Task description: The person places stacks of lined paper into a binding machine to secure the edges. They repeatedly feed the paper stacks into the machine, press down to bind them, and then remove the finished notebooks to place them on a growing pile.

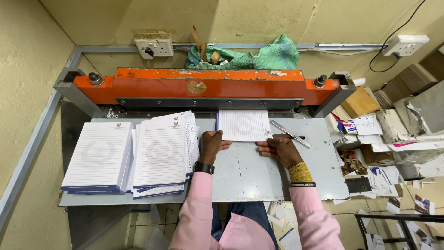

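Observation:
A white lined notepad [243,125] lies on the grey metal table [249,178], its far edge under the clamp of an orange paper cutter [208,85]. My left hand [212,144] rests on the pad's near left corner, fingers flat on it. My right hand [280,149] presses the pad's near right corner. Both wrists come out of pink sleeves; the left wears a black watch, the right yellow bands. Neither hand grips anything.
Two stacks of matching pads [99,157] [162,155] stand on the table's left. A metal ruler [290,133] lies right of the pad. Paper scraps and cardboard [384,139] pile up at right. A green bag [259,56] sits behind the cutter.

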